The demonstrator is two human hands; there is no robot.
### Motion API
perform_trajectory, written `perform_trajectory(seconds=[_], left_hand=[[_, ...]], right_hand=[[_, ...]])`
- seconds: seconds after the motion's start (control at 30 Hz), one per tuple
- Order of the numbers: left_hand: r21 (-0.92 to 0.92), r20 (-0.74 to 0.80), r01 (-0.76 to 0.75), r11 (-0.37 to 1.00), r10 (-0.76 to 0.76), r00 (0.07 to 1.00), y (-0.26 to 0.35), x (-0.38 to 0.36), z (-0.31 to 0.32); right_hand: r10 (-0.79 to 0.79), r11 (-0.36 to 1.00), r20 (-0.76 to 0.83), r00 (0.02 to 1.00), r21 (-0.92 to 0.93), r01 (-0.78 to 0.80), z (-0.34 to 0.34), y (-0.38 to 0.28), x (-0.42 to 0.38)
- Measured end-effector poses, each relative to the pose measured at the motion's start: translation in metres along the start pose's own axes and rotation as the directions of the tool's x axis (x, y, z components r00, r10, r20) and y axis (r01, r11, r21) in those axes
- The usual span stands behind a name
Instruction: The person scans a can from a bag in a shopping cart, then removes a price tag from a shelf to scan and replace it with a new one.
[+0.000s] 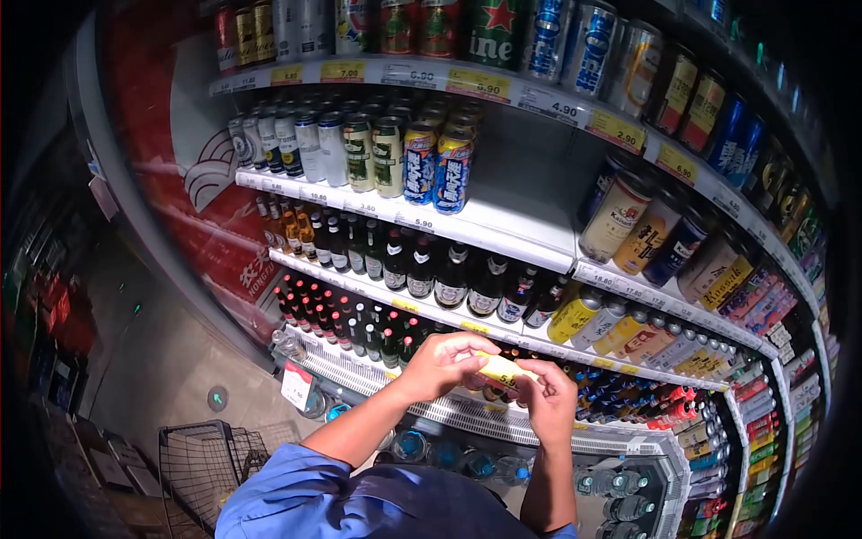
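Observation:
A small yellow price label (499,369) with dark digits on it is held up between both hands, in front of the lower bottle shelves. My left hand (442,364) pinches the label's left end between thumb and fingers. At its right end, my right hand (549,392) grips it with thumb and fingertips. Behind and above the hands stand dark bottles (451,286) in a row. Part of the shelf edge directly behind the label is hidden by the hands.
Shelves of cans (419,163) and bottles curve round in front and to the right. A black wire cart (199,458) stands at lower left on the floor (184,377). Large water bottles (410,445) sit low beneath the arms. A price sign (297,386) hangs at the left shelf end.

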State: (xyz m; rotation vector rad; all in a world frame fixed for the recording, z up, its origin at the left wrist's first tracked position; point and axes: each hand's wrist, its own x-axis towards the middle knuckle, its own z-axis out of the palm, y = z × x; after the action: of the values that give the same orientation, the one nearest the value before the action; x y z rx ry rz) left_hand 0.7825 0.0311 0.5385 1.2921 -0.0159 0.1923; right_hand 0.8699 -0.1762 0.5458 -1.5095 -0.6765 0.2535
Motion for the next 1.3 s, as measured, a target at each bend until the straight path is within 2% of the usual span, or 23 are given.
perform_trajectory(seconds=[0.07,0.17,0.2,0.33,0.47,0.57,0.73,0.83,0.93,1.03,1.07,1.1,1.17,1.3], left_hand=[[-0.012,0.029,0.021,1.000,-0.020,0.999,0.002,0.001,-0.001],[0.053,0.003,0.064,0.997,-0.065,0.998,0.005,0.003,0.003],[-0.001,0.007,0.059,0.998,-0.059,0.998,0.008,0.002,0.005],[0.023,0.042,0.056,0.998,-0.057,0.998,0.007,0.006,0.005],[0.053,-0.004,0.036,0.998,-0.036,0.999,0.004,0.008,0.001],[0.077,-0.038,-0.001,0.997,0.004,0.999,0.008,0.007,0.003],[0.142,-0.018,0.009,0.990,-0.007,1.000,0.009,0.005,0.000],[0.134,0.000,0.041,0.990,-0.042,0.999,0.011,0.003,-0.002],[0.102,0.016,0.032,0.994,-0.034,0.999,0.005,0.004,-0.006],[0.107,0.014,-0.009,0.994,0.007,1.000,-0.003,0.001,-0.009],[0.052,0.014,-0.018,0.998,0.017,1.000,0.001,-0.001,-0.008],[0.029,0.014,0.038,0.999,-0.038,0.999,0.005,-0.002,-0.009],[0.066,0.038,0.001,0.998,-0.004,0.999,-0.002,-0.001,-0.013],[-0.005,0.033,0.001,1.000,-0.001,0.999,-0.007,0.000,-0.017]], right_hand=[[0.016,0.995,-0.050,0.999,0.098,-0.011,0.005,0.000,0.000],[-0.056,0.995,-0.081,0.995,0.077,0.063,-0.001,0.016,0.001],[0.011,0.993,-0.073,0.997,0.121,-0.002,-0.003,0.014,0.000],[-0.088,0.994,-0.102,0.991,0.050,0.093,-0.002,0.017,0.003],[0.023,0.984,-0.067,0.997,0.178,-0.010,0.001,0.012,0.004],[0.033,0.980,-0.029,0.999,0.196,-0.026,0.004,0.010,0.005],[0.008,0.996,-0.105,0.994,0.093,0.002,0.007,0.012,0.008],[0.000,0.995,-0.094,0.996,0.097,0.009,0.010,0.012,0.010],[0.004,0.986,-0.083,0.997,0.165,0.010,0.009,0.017,0.012],[0.026,0.988,-0.117,0.993,0.153,-0.008,0.015,0.013,0.014],[0.033,0.982,-0.112,0.993,0.189,-0.012,0.016,0.014,0.014],[0.037,0.983,-0.104,0.994,0.183,-0.017,0.016,0.015,0.014],[0.023,0.989,-0.103,0.994,0.148,-0.007,0.017,0.014,0.013],[0.016,0.988,-0.142,0.990,0.157,0.007,0.020,0.013,0.014]])
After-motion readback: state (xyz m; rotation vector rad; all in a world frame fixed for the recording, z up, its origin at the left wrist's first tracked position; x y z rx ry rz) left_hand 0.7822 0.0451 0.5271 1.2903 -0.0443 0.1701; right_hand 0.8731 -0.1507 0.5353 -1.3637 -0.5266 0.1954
